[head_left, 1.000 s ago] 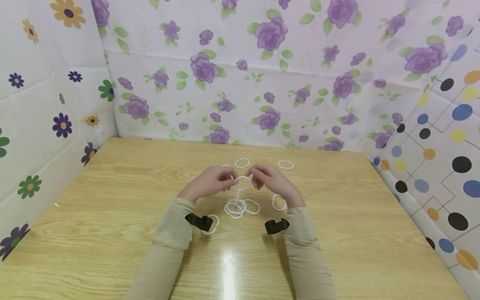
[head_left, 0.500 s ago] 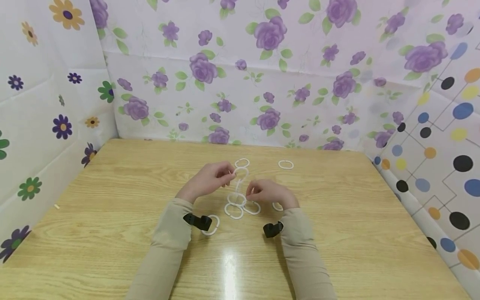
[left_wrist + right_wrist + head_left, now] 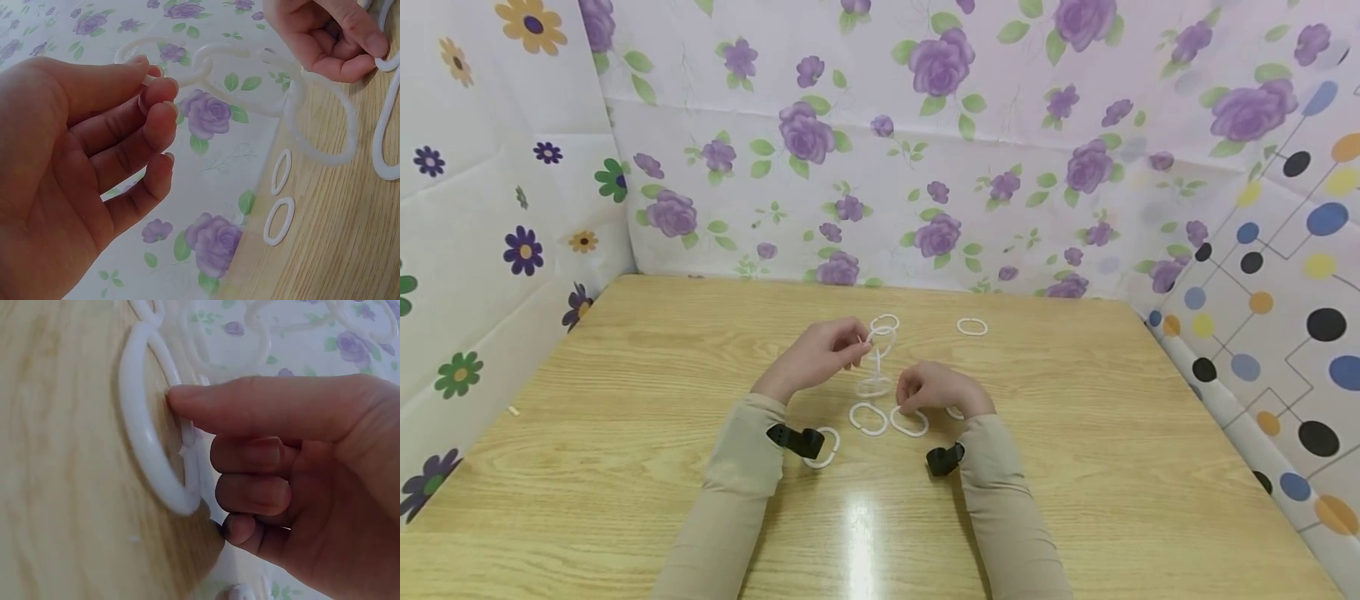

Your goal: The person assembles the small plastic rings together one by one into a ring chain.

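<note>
My left hand [image 3: 823, 354] pinches the end link of a short chain of white plastic links. That end link [image 3: 194, 80] shows at the fingertips in the left wrist view. Below it hang a middle link [image 3: 250, 107] and a bottom link [image 3: 352, 125], the lowest close over the table. My right hand [image 3: 943, 387] pinches the edge of a separate link [image 3: 134, 406] with the thumb in front; its index finger is hidden in the right wrist view. This link is right at the wood surface. Beside it lies another loose link [image 3: 852, 414].
More white links lie about the wooden table [image 3: 625, 467]: one link [image 3: 972, 334] at the back right, another link [image 3: 884, 316] behind the chain. One link [image 3: 838, 446] is by my left wrist, and a link [image 3: 955, 415] is partly hidden by my right. Flowered sheets [image 3: 737, 125] enclose the table.
Both hands were together at the raised link. My right hand has come down toward me to a loose link and shifted it slightly. My left hand has moved slightly away from me with the chain.
</note>
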The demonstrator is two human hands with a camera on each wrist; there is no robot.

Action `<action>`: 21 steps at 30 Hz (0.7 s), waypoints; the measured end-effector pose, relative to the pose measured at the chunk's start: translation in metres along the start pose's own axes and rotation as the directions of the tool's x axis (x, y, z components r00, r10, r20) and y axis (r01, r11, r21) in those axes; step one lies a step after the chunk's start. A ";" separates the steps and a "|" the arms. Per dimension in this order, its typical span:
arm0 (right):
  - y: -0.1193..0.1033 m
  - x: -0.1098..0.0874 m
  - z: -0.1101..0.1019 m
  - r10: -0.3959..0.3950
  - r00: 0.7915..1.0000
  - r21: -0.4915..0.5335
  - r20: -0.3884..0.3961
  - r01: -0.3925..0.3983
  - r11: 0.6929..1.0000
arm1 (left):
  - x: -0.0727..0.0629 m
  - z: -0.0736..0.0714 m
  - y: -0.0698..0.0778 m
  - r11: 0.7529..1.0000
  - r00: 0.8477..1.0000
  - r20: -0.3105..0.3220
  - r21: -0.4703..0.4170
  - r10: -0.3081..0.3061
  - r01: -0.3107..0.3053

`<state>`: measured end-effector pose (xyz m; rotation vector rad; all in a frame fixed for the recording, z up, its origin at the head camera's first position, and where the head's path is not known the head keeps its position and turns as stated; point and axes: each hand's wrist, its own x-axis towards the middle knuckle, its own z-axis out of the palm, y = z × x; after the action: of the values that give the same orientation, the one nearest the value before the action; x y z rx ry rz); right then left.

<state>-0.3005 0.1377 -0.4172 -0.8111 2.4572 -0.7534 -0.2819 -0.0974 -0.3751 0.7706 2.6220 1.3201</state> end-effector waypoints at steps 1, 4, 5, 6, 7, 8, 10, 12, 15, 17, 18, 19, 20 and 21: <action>0.000 0.000 0.000 -0.004 1.000 -0.002 0.004 0.004 1.000 | 0.000 0.000 0.000 1.000 1.000 0.000 0.000 0.001 -0.001; 0.001 -0.001 -0.001 -0.014 1.000 0.011 0.010 0.014 1.000 | 0.000 0.000 0.000 1.000 1.000 -0.001 -0.001 0.002 -0.002; 0.002 -0.002 -0.001 -0.011 1.000 0.024 0.005 0.011 1.000 | 0.000 0.000 0.000 1.000 1.000 -0.002 0.002 0.003 -0.003; 0.002 -0.002 -0.001 -0.009 1.000 0.036 -0.002 0.009 0.999 | 0.000 0.000 0.000 1.000 1.000 -0.002 0.003 0.005 -0.005; 0.003 -0.003 -0.002 -0.004 1.000 0.051 -0.014 0.004 0.999 | 0.000 0.000 0.000 1.000 1.000 -0.003 0.005 0.005 -0.005; 0.003 -0.004 -0.003 -0.005 1.000 0.061 -0.028 0.006 0.998 | 0.000 0.000 0.001 1.000 1.000 -0.003 0.004 0.007 -0.007; 0.005 -0.005 -0.004 -0.002 0.998 0.067 -0.068 0.007 0.998 | 0.000 0.000 0.001 1.000 1.000 -0.004 0.002 0.014 -0.014; 0.006 -0.006 -0.006 -0.002 0.994 0.065 -0.108 0.009 0.998 | 0.000 0.001 0.002 1.000 1.000 -0.006 -0.002 0.021 -0.021; 0.007 -0.008 -0.010 0.012 0.988 0.074 -0.154 0.000 0.997 | 0.000 0.001 0.002 1.000 1.000 -0.009 -0.002 0.024 -0.024; 0.007 -0.011 -0.011 0.034 0.984 0.103 -0.172 -0.016 0.995 | 0.001 0.002 0.001 1.000 1.000 -0.008 -0.006 0.019 -0.019; 0.007 -0.012 -0.012 0.048 0.983 0.117 -0.179 -0.027 0.993 | 0.001 0.002 0.001 1.000 1.000 -0.008 -0.008 0.016 -0.016; 0.007 -0.013 -0.013 0.064 0.980 0.134 -0.186 -0.039 0.990 | 0.001 0.002 0.001 1.000 1.000 -0.007 -0.010 0.012 -0.012; 0.007 -0.013 -0.013 0.074 0.978 0.151 -0.194 -0.045 0.988 | 0.001 0.002 0.001 1.000 1.000 -0.006 -0.012 0.009 -0.009; 0.007 -0.014 -0.013 0.084 0.976 0.173 -0.200 -0.050 0.984 | 0.001 0.002 0.001 1.000 1.000 -0.006 -0.015 0.009 -0.009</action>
<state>-0.3007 0.1563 -0.4084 -0.6103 2.5443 -1.0493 -0.2814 -0.0946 -0.3752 0.7786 2.6134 1.3447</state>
